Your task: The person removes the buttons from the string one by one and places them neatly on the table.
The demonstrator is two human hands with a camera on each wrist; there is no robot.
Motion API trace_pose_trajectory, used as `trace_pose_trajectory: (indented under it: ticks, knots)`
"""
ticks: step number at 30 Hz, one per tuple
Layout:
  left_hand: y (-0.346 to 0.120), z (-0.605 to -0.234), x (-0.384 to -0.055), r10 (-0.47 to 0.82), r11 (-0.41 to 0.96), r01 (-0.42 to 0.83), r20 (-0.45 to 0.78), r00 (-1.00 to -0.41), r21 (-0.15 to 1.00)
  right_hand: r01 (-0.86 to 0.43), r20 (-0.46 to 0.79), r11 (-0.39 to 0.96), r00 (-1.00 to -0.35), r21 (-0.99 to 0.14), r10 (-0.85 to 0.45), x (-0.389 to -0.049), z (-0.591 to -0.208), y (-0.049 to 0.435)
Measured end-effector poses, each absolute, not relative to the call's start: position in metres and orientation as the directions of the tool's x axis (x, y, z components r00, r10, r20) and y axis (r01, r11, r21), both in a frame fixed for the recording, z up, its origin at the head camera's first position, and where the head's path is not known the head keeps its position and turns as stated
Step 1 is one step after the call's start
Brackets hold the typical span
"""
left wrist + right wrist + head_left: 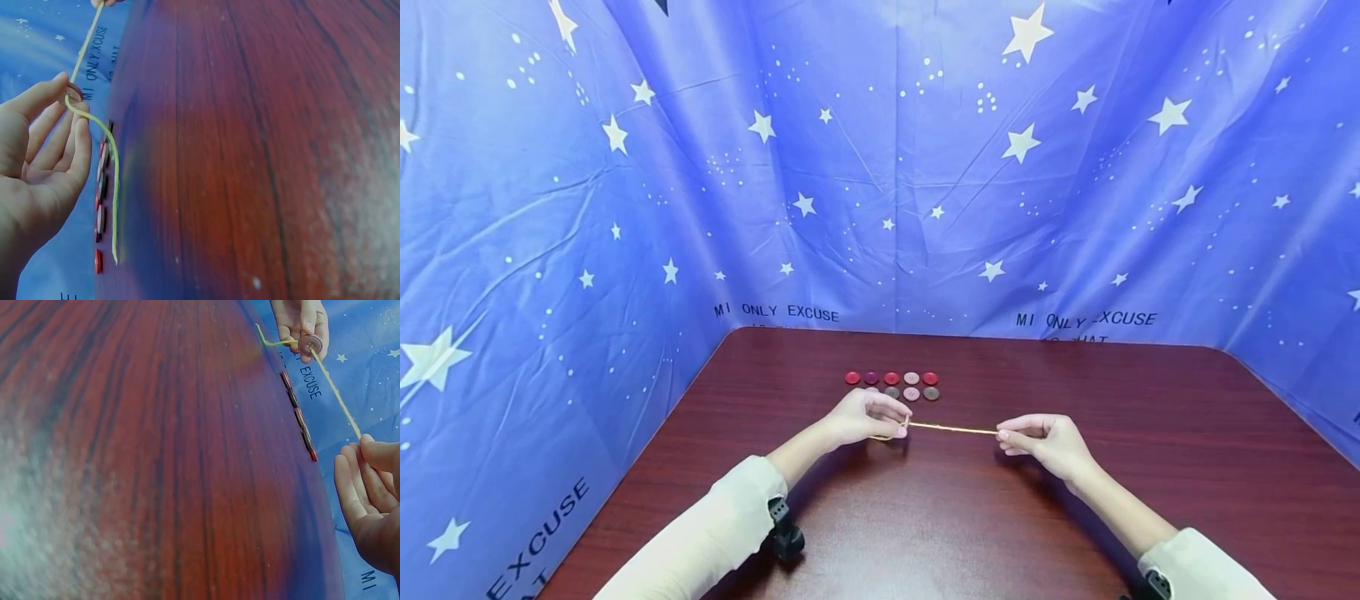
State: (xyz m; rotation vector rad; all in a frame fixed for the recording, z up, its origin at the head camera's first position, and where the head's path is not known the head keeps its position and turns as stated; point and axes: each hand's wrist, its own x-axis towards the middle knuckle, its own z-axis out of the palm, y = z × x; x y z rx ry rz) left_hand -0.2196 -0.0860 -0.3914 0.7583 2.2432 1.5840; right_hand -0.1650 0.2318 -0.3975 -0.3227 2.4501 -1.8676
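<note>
My left hand (868,417) pinches a round pinkish button (310,344) between thumb and fingertips, held on edge above the table. A yellow cord (955,428) passes through the button's hole. On the far side of the button its loose tail (115,181) hangs down, as the left wrist view shows. My right hand (1052,446) pinches the other end of the cord between thumb and forefinger. Between the two hands the cord runs straight and looks taut.
Two rows of buttons, red (852,378), purple (871,378), pink (912,378) and grey-brown (931,393), lie behind my left hand. They rest on a dark red wooden table (1075,375). Blue star-printed cloth (865,167) surrounds its back and sides.
</note>
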Motion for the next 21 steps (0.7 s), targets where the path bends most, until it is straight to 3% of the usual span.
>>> trace_pose_trajectory:
  ticks: [5,10,21]
  knots:
    - [-0.094,-0.393,-0.222,0.621,0.248,0.338,0.119,-0.775,0.908,-0.144,0.098,0.245,-0.976,-0.959,-0.192,-0.165,-0.398,0.232]
    - [-0.102,-0.393,-0.225,0.637,0.243,0.345,0.119,-0.761,0.907,-0.145,0.099,0.240,-0.976,-0.960,-0.193,-0.166,-0.399,0.232]
    - [-0.109,-0.390,-0.223,0.594,0.303,0.193,-0.027,-0.804,0.933,-0.141,0.097,0.227,-0.976,-0.964,-0.195,-0.166,-0.400,0.232]
